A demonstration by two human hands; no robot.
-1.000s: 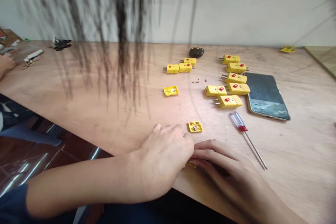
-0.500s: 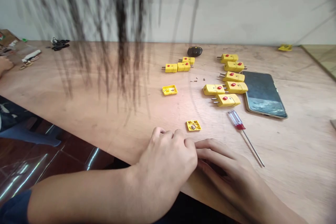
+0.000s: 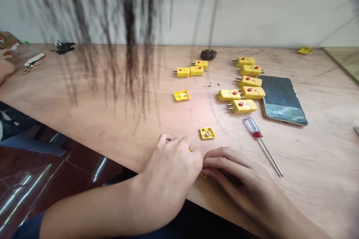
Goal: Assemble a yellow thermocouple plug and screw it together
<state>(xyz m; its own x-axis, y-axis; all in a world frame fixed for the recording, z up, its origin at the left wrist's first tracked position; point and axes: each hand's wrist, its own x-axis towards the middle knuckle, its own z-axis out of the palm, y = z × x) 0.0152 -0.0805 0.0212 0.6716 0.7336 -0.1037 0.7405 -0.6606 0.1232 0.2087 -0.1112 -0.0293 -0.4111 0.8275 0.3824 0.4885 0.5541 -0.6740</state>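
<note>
My left hand [image 3: 174, 164] and my right hand [image 3: 238, 179] meet near the front edge of the wooden table [image 3: 84, 97]. Their fingers are curled together around a small yellow connector part [image 3: 202, 174], of which only slivers show between them. Just beyond the fingertips lies a yellow half-shell [image 3: 207, 133] with metal inside. Another open yellow shell [image 3: 181, 95] lies further back. A red-handled screwdriver [image 3: 259, 138] rests to the right of my right hand, untouched.
Several assembled yellow plugs [image 3: 243, 86] lie beside a phone [image 3: 282, 99]; three more plugs [image 3: 192, 69] sit near a dark oval object [image 3: 208, 53]. Tiny screws [image 3: 211, 84] lie between them. Another person's hand [image 3: 5, 68] shows at the far left. Hair hangs before the camera.
My left hand has slid slightly left and the yellow part shows again between the two hands. Nothing else on the table has moved.
</note>
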